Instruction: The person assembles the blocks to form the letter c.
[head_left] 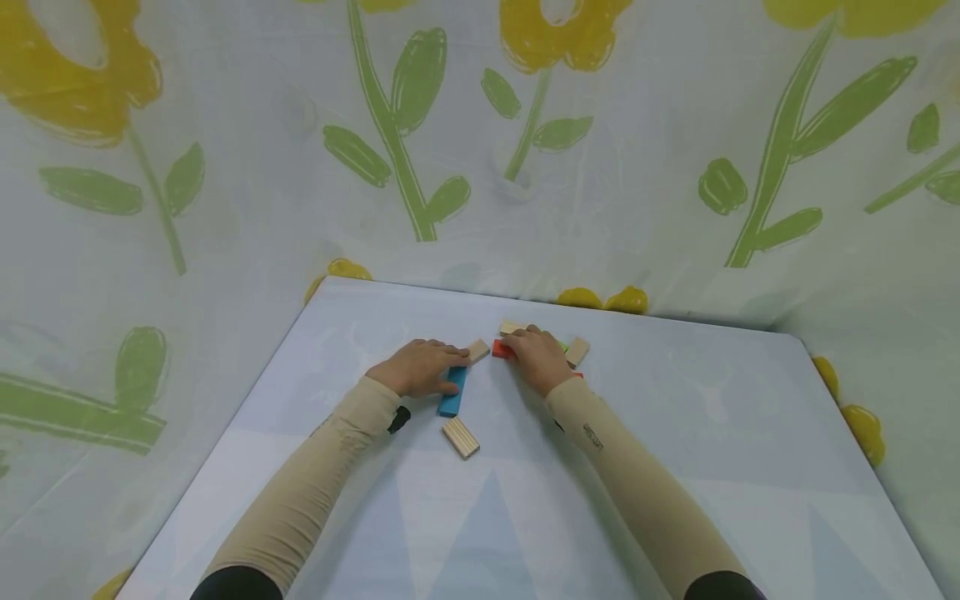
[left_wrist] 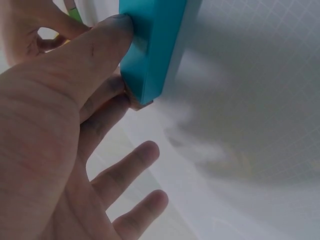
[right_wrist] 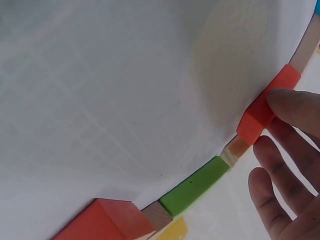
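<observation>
My left hand [head_left: 420,367] pinches a blue block [head_left: 451,398], thumb on its near face and fingertips behind it; two other fingers extend free in the left wrist view. A plain wooden block [head_left: 477,351] adjoins its far end. To the right, my right hand [head_left: 538,358] pinches a red block [right_wrist: 258,111] between thumb and fingers. That red block stands in a curved row with plain wood pieces, a green block [right_wrist: 195,187] and a second red block [right_wrist: 102,222]. In the head view the right hand hides much of the row.
A grooved plain wooden block [head_left: 461,438] lies at the near end of the blue block. Another plain block [head_left: 577,352] sits right of the right hand. The pale table [head_left: 337,317] has its far edge just beyond the row, against a flower-printed curtain [head_left: 615,183].
</observation>
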